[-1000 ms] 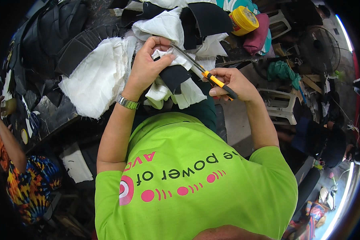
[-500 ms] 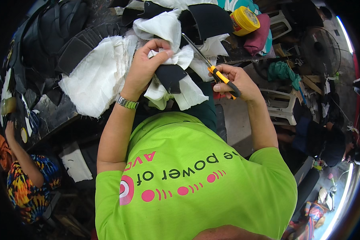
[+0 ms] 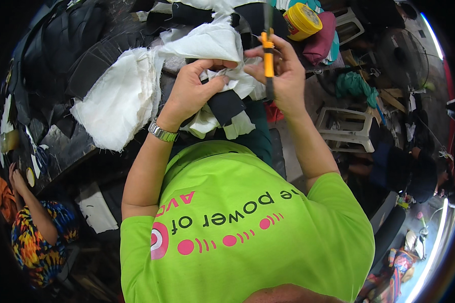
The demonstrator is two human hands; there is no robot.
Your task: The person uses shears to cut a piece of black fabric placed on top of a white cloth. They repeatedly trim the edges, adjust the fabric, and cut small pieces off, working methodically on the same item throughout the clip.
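My left hand (image 3: 194,92) pinches the edge of a white cloth piece (image 3: 207,43) between thumb and fingers. Below that grip hang more white folds and a black fabric piece (image 3: 226,106), over my lap. In my right hand (image 3: 285,76) are scissors with orange and black handles (image 3: 269,55), their blades upright and blurred. The fingertips of this hand reach the right side of the white cloth; whether they grip it, I cannot tell. Left of my left hand lies a frayed stack of white cloth (image 3: 119,101) on the dark table (image 3: 68,151).
Black fabric pieces (image 3: 93,58) pile up at the far left. A yellow tub (image 3: 303,21) and a maroon bundle (image 3: 321,43) sit at the back right. White plastic stools (image 3: 346,131) stand on the right. Another person (image 3: 45,222) works at the left.
My right hand has moved left and up to the cloth, and the scissors have swung upright. The white cloth is drawn out wider to the right, with my left hand slightly lower.
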